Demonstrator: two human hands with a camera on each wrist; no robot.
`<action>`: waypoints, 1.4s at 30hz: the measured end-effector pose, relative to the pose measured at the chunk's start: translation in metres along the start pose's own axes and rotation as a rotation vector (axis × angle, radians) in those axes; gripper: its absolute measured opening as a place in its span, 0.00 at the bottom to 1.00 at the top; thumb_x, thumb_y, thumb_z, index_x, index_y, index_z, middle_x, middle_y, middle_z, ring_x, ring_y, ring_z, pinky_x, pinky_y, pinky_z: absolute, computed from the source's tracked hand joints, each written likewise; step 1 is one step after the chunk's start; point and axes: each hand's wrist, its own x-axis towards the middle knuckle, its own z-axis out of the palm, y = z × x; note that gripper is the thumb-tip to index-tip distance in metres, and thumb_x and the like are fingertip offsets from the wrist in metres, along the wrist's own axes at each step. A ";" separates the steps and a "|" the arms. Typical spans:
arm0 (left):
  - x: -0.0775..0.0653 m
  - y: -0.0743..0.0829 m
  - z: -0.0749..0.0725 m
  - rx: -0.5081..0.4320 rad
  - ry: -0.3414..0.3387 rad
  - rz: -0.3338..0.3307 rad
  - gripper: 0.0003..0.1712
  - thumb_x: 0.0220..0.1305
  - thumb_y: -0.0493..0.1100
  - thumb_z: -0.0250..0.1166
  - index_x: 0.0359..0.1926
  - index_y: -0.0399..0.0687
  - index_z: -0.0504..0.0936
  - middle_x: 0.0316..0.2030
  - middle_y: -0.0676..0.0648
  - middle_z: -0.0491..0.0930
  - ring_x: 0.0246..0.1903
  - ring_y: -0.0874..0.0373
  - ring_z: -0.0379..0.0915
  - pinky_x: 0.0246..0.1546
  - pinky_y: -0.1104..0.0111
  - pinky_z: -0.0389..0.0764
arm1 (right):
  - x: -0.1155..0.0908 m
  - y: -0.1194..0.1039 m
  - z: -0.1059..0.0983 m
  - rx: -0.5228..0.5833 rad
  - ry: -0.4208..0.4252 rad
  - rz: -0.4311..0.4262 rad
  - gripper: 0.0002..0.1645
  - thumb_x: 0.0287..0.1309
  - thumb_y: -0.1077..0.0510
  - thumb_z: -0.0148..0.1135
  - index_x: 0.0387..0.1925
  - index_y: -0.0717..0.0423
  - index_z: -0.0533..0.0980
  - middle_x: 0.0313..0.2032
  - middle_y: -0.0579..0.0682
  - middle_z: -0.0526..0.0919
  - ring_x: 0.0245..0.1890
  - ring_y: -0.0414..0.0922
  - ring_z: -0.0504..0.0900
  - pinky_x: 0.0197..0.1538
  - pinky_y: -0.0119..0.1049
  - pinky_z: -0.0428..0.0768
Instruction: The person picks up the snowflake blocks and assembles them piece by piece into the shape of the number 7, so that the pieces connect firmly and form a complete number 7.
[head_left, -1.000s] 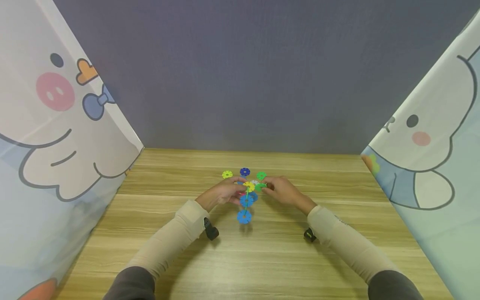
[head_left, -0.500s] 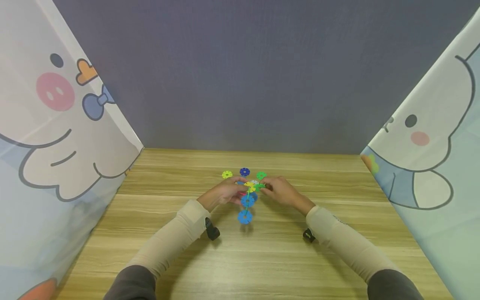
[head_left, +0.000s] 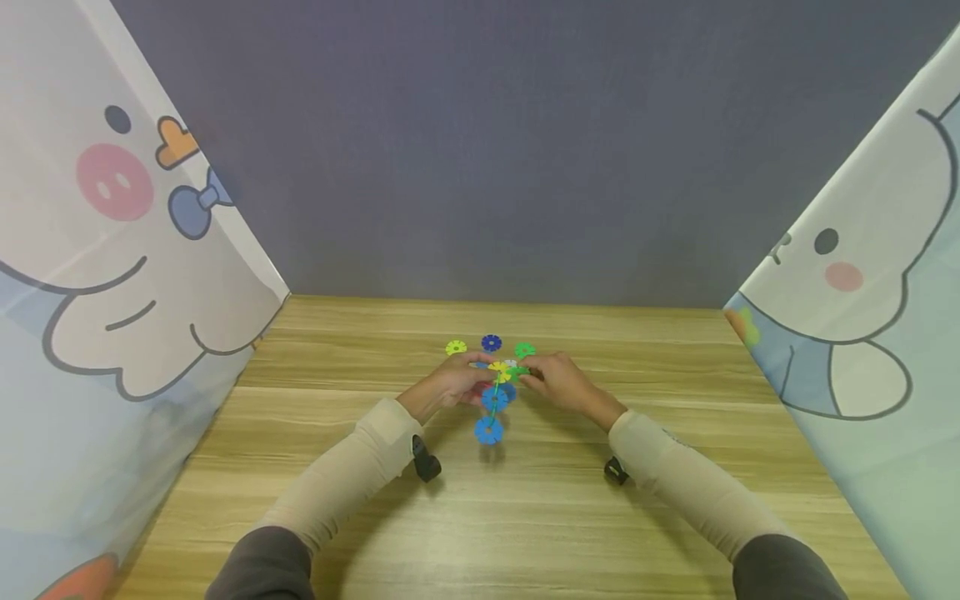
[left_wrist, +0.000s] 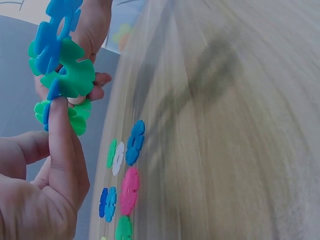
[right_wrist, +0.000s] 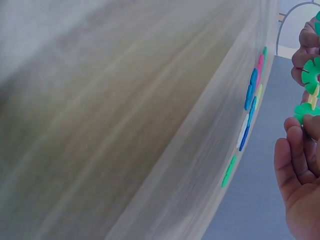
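Nearer to the left now than a second ago, the right hand (head_left: 558,379) has brought its green disc (head_left: 517,372) up against the yellow disc (head_left: 499,372); the held cluster otherwise keeps nearly the same place. Whether the two edges are slotted together I can't tell from where I stand.

That yellow disc sits at the far end of the joined chain, which hangs raised over the middle of the wooden table (head_left: 525,533). Toward the near end come an upper blue disc (head_left: 494,399) and a lower blue disc (head_left: 488,431), with green pieces edge-on between them.

On the left of the chain, the left hand (head_left: 453,382) has its fingers bent and holds the chain close to the yellow disc; exactly which piece it grips is hidden. On the right, thumb and fingertips are closed in a pinch on the green disc.

Beyond the hands, a lime disc (head_left: 456,347), a dark blue disc (head_left: 491,342) and another green one (head_left: 524,350) lie flat from left to right. Just nearer is a white disc (head_left: 512,363), and a pink disc (left_wrist: 129,190) lies low on the table too, mostly covered from above by the left hand.
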 end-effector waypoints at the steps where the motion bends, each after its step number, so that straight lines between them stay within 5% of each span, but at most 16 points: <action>1: 0.000 0.000 0.000 -0.001 0.004 -0.002 0.23 0.72 0.38 0.63 0.66 0.48 0.74 0.33 0.49 0.79 0.25 0.62 0.79 0.26 0.72 0.87 | 0.000 0.000 0.001 0.000 0.004 -0.002 0.07 0.66 0.60 0.67 0.44 0.58 0.84 0.20 0.41 0.78 0.18 0.31 0.66 0.22 0.24 0.72; 21: 0.006 -0.001 0.002 -0.023 0.033 -0.008 0.22 0.73 0.40 0.63 0.65 0.50 0.76 0.36 0.48 0.80 0.29 0.60 0.79 0.30 0.69 0.88 | 0.003 -0.002 0.007 0.001 0.049 0.016 0.07 0.66 0.61 0.66 0.43 0.60 0.84 0.21 0.45 0.81 0.18 0.32 0.68 0.23 0.23 0.73; 32: 0.003 0.003 -0.007 -0.024 0.000 0.005 0.23 0.74 0.40 0.61 0.67 0.50 0.74 0.38 0.48 0.79 0.29 0.59 0.80 0.30 0.69 0.89 | 0.010 0.001 -0.001 0.020 -0.068 0.066 0.10 0.69 0.57 0.64 0.48 0.57 0.81 0.24 0.42 0.79 0.21 0.33 0.70 0.27 0.26 0.75; 42: 0.003 0.000 -0.012 -0.036 0.009 0.012 0.22 0.74 0.39 0.61 0.66 0.51 0.75 0.40 0.48 0.78 0.32 0.58 0.80 0.34 0.66 0.89 | 0.015 0.009 -0.003 -0.019 -0.102 0.101 0.13 0.68 0.61 0.64 0.53 0.59 0.82 0.41 0.52 0.90 0.40 0.44 0.88 0.46 0.38 0.88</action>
